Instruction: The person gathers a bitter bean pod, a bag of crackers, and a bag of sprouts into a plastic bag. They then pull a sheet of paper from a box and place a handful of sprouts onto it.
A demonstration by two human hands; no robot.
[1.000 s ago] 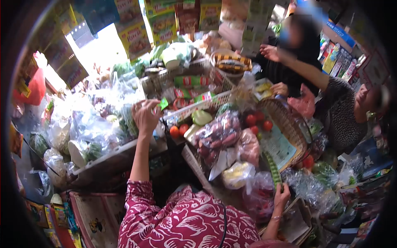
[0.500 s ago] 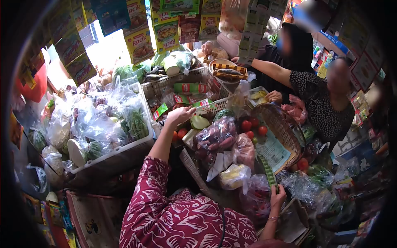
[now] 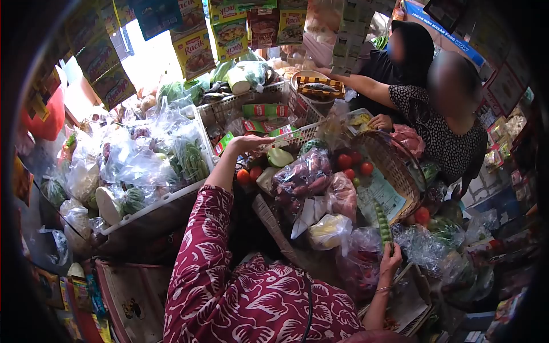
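My right hand (image 3: 390, 262) is closed around the lower end of a long, bumpy green stink bean pod (image 3: 382, 224), held upright. A clear bag with red contents (image 3: 361, 260) lies just left of that hand. My left hand (image 3: 251, 143) reaches forward, palm down, its fingers stretched out over the near rim of a white plastic crate (image 3: 211, 117). Green packets (image 3: 265, 110) lie inside this crate. Close below my left fingers are a pale green chayote (image 3: 279, 157) and red tomatoes (image 3: 244, 176). A bag of purplish-red shallots (image 3: 303, 176) sits between my hands.
A wicker basket (image 3: 413, 178) stands right of centre, with a paper in it. Bagged vegetables fill a larger white crate (image 3: 151, 208) at left. Seasoning sachets (image 3: 193, 52) hang overhead. Across the goods, a person in a spotted top (image 3: 440, 128) stands beside one in black.
My left hand's fingers have straightened over the crate rim. My right hand and the pod have shifted slightly right and turned more upright. The person in the spotted top leans nearer.
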